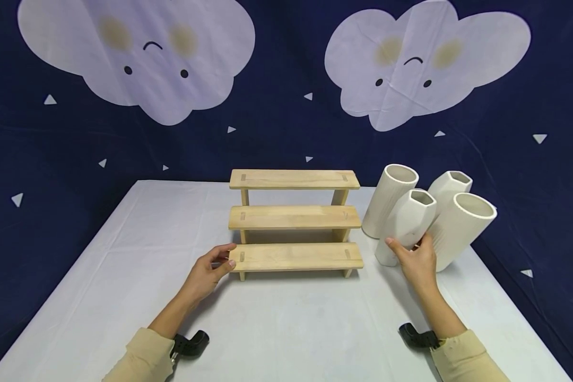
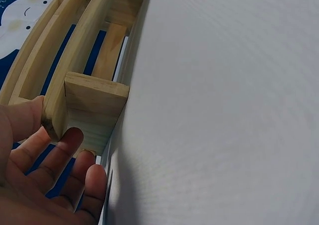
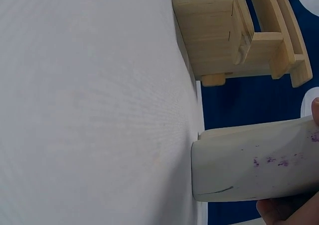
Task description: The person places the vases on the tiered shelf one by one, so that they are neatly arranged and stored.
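A three-step wooden display stand (image 1: 296, 257) stands in the middle of the table. My left hand (image 1: 212, 270) holds the left end of its lowest board, thumb on one side and fingers around the other; in the left wrist view the fingers (image 2: 70, 145) curl beside the board's end. On the right, my right hand (image 1: 417, 262) grips a white faceted vase (image 1: 408, 220) low on its body. The vase stands upright on the table. Purple specks and a dark streak mark this vase (image 3: 254, 160) in the right wrist view, where only bits of the hand show.
Close around the gripped vase stand a ribbed round vase (image 1: 387, 204) at its left, another faceted vase (image 1: 446, 185) behind, and a wide round vase (image 1: 465, 228) at its right. A white cloth covers the table (image 1: 286, 329). A dark blue cloud-print curtain (image 1: 277, 106) hangs behind.
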`<move>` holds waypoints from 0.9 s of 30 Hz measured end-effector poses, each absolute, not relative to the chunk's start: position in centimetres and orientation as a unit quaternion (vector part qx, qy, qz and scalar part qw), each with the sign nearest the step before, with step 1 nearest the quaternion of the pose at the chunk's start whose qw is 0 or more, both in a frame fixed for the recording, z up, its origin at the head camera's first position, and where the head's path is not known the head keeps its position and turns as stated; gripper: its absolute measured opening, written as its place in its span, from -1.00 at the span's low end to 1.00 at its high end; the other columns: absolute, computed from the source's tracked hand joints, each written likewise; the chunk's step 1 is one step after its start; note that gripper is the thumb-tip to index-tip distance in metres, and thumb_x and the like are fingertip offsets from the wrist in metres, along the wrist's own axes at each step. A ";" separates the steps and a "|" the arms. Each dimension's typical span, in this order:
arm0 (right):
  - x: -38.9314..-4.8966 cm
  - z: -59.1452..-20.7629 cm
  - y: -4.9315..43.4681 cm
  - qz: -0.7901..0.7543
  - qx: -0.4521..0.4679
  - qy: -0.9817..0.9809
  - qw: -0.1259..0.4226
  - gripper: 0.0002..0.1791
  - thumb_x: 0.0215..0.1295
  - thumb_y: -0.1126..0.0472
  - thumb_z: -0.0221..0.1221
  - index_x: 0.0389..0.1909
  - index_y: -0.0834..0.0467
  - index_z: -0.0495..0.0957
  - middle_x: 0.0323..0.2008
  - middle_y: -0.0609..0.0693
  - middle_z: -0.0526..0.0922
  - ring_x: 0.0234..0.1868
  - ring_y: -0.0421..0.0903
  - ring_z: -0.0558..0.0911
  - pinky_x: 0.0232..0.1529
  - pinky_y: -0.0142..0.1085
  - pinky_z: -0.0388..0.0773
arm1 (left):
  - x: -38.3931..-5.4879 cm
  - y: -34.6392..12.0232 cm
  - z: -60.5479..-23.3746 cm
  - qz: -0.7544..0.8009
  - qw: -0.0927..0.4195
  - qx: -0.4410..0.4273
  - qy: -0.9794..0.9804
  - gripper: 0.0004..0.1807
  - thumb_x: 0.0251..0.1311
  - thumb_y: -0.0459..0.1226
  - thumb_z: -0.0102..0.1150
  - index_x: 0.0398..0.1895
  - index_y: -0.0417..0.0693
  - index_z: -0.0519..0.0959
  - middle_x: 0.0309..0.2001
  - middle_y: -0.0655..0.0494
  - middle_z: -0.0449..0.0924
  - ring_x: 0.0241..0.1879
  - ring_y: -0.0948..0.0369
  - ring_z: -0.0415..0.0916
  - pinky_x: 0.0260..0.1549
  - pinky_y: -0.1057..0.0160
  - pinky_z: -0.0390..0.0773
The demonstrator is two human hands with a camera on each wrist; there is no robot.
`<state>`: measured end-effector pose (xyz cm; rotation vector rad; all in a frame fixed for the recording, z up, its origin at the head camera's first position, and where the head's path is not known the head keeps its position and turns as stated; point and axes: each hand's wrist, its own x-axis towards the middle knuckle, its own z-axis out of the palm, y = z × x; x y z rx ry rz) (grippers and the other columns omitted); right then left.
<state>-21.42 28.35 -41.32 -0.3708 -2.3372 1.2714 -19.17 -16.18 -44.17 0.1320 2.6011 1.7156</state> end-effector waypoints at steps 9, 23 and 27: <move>-21.2 -41.4 28.4 0.457 -0.140 -0.848 0.230 -0.22 0.04 0.00 0.37 0.18 0.27 0.26 -0.01 0.25 0.50 -0.03 -0.02 0.45 -0.16 -0.38 0.29 | -19.1 -16.2 -44.2 0.549 0.013 0.039 0.835 -0.54 0.26 -0.21 0.15 0.23 0.01 0.42 0.02 -0.12 0.50 -0.05 0.05 0.47 -0.17 0.29 0.46; -20.7 -41.3 28.1 0.463 -0.142 -0.846 0.224 -0.20 0.03 0.00 0.38 0.22 0.25 0.26 0.04 0.22 0.51 0.01 -0.06 0.45 -0.13 -0.42 0.31 | -18.9 -16.1 -43.9 0.551 0.019 0.035 0.834 -0.53 0.26 -0.18 0.14 0.24 0.02 0.41 0.03 -0.11 0.49 -0.02 0.05 0.46 -0.15 0.29 0.44; -20.3 -40.9 27.8 0.464 -0.137 -0.846 0.224 -0.21 0.01 0.02 0.39 0.20 0.25 0.27 0.05 0.21 0.51 0.01 -0.06 0.44 -0.10 -0.40 0.30 | -19.0 -16.2 -44.0 0.547 0.018 0.035 0.836 -0.54 0.26 -0.18 0.15 0.24 0.03 0.42 0.03 -0.11 0.49 -0.02 0.05 0.46 -0.14 0.27 0.44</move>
